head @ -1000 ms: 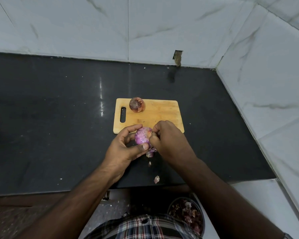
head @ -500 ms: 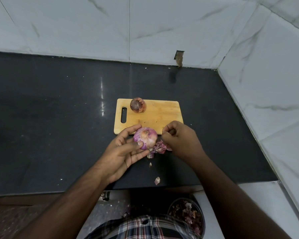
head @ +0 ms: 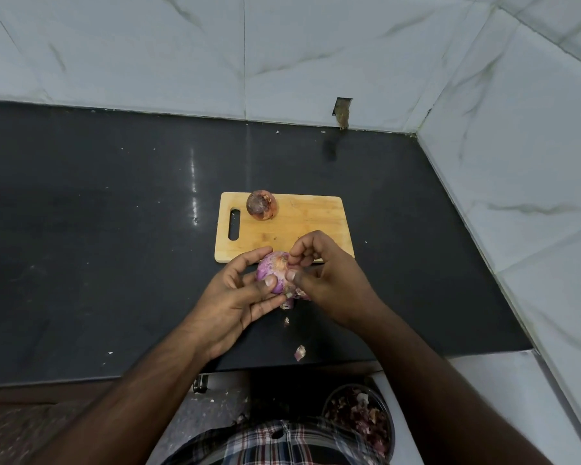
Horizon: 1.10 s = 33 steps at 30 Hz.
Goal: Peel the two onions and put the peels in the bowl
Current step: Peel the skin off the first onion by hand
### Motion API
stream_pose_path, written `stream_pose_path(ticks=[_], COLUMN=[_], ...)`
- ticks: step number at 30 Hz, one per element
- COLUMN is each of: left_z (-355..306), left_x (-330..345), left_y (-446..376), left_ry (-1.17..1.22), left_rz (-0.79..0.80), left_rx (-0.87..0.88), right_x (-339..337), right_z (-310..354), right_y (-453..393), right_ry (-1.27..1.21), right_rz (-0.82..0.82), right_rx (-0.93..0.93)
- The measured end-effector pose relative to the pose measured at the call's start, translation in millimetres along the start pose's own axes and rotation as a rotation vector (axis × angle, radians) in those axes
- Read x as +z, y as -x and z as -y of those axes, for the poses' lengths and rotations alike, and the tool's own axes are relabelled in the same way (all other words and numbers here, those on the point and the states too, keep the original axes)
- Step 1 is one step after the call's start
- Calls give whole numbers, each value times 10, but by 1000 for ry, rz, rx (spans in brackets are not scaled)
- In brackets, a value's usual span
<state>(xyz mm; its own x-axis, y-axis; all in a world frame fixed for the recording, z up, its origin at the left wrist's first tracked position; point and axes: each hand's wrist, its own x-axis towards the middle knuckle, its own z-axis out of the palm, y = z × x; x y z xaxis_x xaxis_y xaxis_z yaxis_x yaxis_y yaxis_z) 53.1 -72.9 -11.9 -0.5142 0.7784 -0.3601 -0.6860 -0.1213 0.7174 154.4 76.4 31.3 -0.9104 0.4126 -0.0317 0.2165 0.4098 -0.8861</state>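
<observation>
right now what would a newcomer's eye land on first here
The purple onion draws the eye first, gripped by the left hand and pinched by the right hand at the near edge of the wooden cutting board. An unpeeled brown onion sits near the board's far left corner. A bowl of peels waits below the counter edge, lower right.

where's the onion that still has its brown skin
In the head view, the round brown-skinned onion sits on the far left corner of the rectangular wooden cutting board, just right of its handle slot.
</observation>
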Motion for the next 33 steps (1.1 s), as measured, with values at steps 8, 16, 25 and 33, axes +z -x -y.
stream_pose_path(ticks=[8, 16, 25, 33], left_z=[-33, -16, -7, -34], left_x=[36, 52, 56, 50], left_y=[1, 30, 42, 36], left_ry=[-21, -23, -37, -50], left_rz=[-29, -42, -57, -64], left_rx=[9, -5, -2, 19], right_x=[-20, -57, -12, -1], right_z=[-19, -42, -80, -46], right_y=[-18, -21, -4, 18], right_ry=[65, 140, 196, 13], right_rz=[5, 31, 54, -11], right_rx=[-40, -66, -91, -38])
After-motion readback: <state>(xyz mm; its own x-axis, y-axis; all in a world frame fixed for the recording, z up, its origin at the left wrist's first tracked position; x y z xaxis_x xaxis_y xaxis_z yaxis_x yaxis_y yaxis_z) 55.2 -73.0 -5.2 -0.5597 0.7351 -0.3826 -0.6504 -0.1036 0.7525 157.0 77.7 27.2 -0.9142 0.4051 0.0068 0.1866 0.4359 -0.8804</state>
